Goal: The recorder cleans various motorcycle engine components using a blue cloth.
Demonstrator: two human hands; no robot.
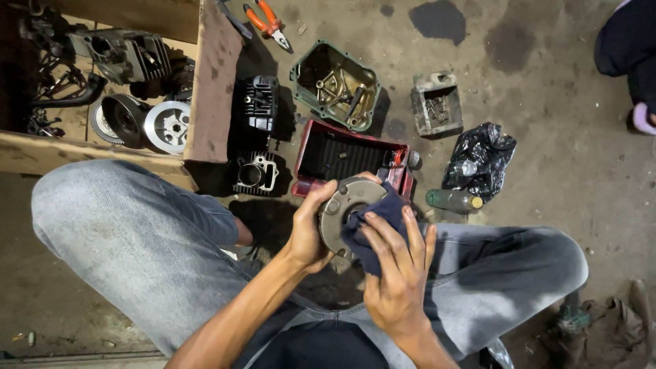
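- A round metal disc (345, 212) is gripped at its left rim by the left hand (309, 232), fingers curled shut around the edge, so that its face is turned up and kept steady above the lap.
- A dark blue cloth (372, 229) is pressed onto the disc's right half by the right hand (396, 273), fingers spread flat over the fabric (the thumb is hidden beneath it).
- Just beyond the disc, on the stained floor (547, 102), a red tray (342, 154) is set within reach; a green casing (335, 85), a grey box (437, 102) and orange-handled pliers (268, 22) lie farther off.
- Engine parts are kept together in a cardboard box (212, 89) at far left, cut off by the frame edge.
- The disc's right side and centre are largely covered by the cloth; a black bag (478, 160) hides its contents.
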